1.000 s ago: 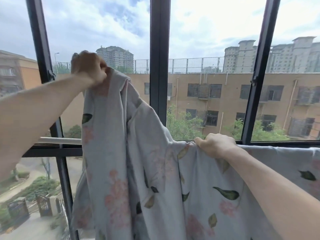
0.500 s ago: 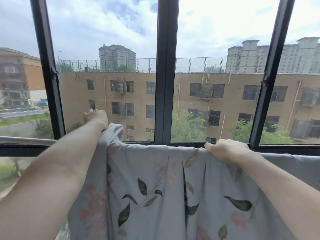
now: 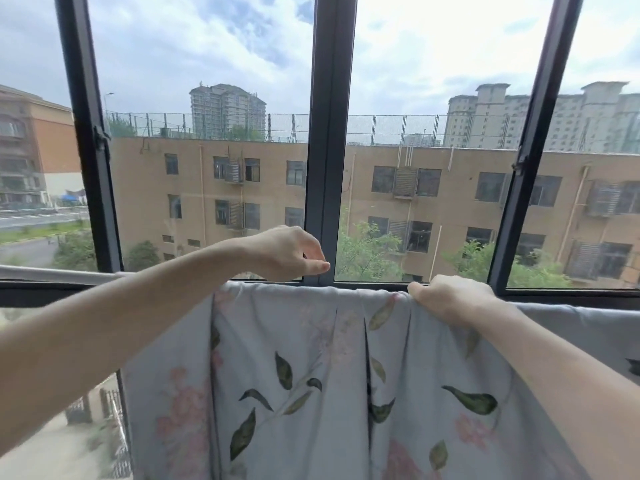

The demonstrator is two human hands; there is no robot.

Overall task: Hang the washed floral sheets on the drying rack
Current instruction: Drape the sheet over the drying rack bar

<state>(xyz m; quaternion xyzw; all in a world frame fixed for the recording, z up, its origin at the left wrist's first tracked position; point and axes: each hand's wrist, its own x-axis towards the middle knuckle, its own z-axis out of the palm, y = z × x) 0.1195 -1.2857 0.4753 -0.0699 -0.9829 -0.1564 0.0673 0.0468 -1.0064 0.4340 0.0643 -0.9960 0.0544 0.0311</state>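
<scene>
Your left arm reaches in from the lower left edge, bare forearm stretched up and to the right, wrist bent so the left hand [image 3: 284, 252] hangs just above the top fold of the sheet [image 3: 311, 358]. Its fingers are loosely curled, thumb tip and forefinger close together, holding nothing. Your right arm comes in from the lower right corner, forearm angled up and to the left. The right hand [image 3: 450, 299] sits knuckles up on the sheet's top edge, fingers curled over the far side and gripping the fabric, thumb pointing left along the fold. The two hands are near each other, not touching
</scene>
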